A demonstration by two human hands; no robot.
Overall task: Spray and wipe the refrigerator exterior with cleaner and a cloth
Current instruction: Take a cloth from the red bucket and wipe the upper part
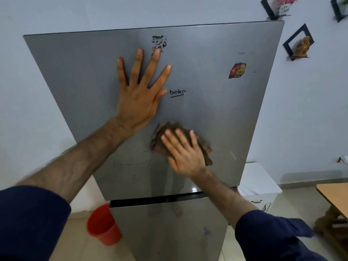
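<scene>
A tall grey refrigerator (216,113) fills the middle of the head view, with a "beko" logo on its upper door. My left hand (138,91) lies flat on the upper door, fingers spread and straight. Below and to the right of it, my right hand (183,151) presses a crumpled brown cloth (169,129) flat against the door with straight fingers. The cloth sticks out above and to the right of that hand. Dark specks and smears mark the door below the cloth. No spray bottle is in view.
A torn sticker (159,43) and a red-brown sticker (237,70) are on the upper door. An orange bucket (102,226) stands on the floor at the fridge's left. A white box (259,182) sits to the right, and a wooden table (335,196) juts in at the far right.
</scene>
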